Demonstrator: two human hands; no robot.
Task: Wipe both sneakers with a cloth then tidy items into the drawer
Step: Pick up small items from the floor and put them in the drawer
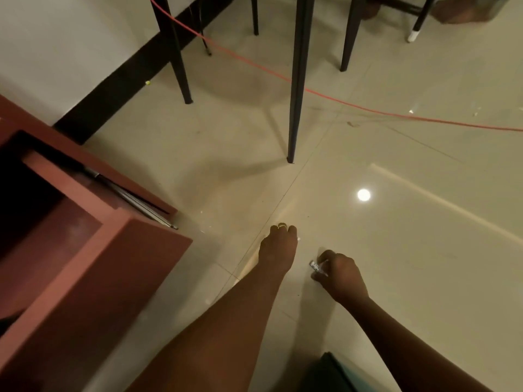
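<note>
Lower centre: the right hand (341, 274) has its grip pinched on a small silvery object (316, 267) close to the floor (410, 250). The left hand (278, 247) beside it: grip curled under, contents indiscernible. The open drawer (99, 278) occupies the lower left.

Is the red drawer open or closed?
Open. The drawer is pulled out, its metal slide rail shows beside it, and you can see down into its dark inside.
</note>
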